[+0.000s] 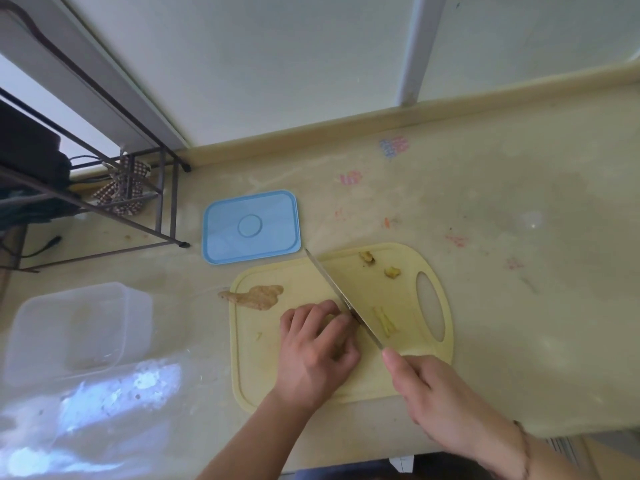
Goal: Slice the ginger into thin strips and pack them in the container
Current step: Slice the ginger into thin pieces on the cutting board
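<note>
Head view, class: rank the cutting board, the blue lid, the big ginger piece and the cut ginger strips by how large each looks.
1. cutting board
2. blue lid
3. big ginger piece
4. cut ginger strips
All lie on one counter, so nearness hardly skews this order.

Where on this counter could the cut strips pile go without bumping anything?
Bare counter lies right of the cutting board, and between the blue lid and back ledge. The board's near-left corner is free. Crowded: mid-board, with the left hand, knife, right hand and ginger strips.
</note>
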Demonstrator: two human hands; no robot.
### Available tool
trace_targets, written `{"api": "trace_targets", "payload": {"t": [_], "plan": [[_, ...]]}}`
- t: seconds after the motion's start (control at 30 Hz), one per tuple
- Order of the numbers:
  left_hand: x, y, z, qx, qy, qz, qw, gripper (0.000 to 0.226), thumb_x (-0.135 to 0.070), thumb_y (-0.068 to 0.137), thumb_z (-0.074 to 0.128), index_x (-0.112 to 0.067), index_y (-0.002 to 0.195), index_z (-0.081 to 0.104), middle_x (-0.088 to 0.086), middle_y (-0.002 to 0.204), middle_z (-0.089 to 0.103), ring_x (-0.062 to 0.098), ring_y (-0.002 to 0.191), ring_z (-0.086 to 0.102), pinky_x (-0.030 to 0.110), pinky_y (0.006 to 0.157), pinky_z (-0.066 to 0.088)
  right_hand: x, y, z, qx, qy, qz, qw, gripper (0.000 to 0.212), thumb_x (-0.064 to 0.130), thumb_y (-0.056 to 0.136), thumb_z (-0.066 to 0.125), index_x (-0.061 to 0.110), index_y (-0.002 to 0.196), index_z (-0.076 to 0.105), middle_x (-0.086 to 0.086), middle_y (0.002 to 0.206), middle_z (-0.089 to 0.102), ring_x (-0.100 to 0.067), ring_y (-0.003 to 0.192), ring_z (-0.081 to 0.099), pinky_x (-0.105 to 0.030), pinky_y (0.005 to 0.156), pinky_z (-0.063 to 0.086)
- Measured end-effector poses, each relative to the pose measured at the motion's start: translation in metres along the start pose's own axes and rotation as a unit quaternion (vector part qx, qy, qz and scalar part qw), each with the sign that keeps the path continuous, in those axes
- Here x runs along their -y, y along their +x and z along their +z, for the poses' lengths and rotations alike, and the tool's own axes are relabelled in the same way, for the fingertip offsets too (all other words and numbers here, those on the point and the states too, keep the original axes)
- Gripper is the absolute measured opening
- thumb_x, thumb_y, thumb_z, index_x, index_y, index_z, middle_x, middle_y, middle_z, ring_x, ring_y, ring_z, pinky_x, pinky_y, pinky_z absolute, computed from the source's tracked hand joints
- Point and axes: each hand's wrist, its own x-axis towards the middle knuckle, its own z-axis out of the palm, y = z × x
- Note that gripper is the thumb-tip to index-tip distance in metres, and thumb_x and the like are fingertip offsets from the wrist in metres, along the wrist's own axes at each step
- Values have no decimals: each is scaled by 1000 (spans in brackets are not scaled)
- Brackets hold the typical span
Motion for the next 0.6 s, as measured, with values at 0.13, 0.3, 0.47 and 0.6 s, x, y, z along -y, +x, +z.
{"api": "trace_targets", "payload": {"t": [0.13, 0.3, 0.47, 0.6], "plan": [[0, -1, 1, 2, 0, -10, 1000, 20, -13, 72, 68, -15, 90, 74, 2, 101, 67, 27, 88, 63, 44, 78, 45, -5, -22, -3, 7, -5, 35, 999, 62, 76, 77, 24, 16, 64, 32, 5, 52, 29, -8, 49, 29, -24, 53, 28], [0, -1, 1, 4, -1, -12, 1000, 17, -12, 70, 70, -14, 86, 74, 3, 102, 68, 27, 88, 63, 45, 78, 45, -5, -30, -5, 14, -28, 47, 998, 71, 83, 69, 17, 16, 61, 39, 2, 49, 42, -8, 47, 41, -20, 53, 32], [0, -1, 1, 2, 0, -5, 1000, 16, -12, 72, 69, -15, 86, 75, 2, 101, 68, 27, 88, 63, 45, 78, 45, -11, -26, -1, 4, -42, 42, 998, 88, 100, 54, 5, 17, 61, 36, 2, 53, 39, -8, 50, 37, -21, 53, 30], [0, 0, 0, 2, -2, 0, 1000, 19, -13, 72, 71, -16, 90, 73, 2, 100, 67, 27, 88, 62, 44, 77, 45, -2, -6, 3, 2, -20, 20, 1000, 62, 77, 75, 19, 18, 63, 31, 5, 52, 32, -7, 50, 30, -24, 53, 29]]}}
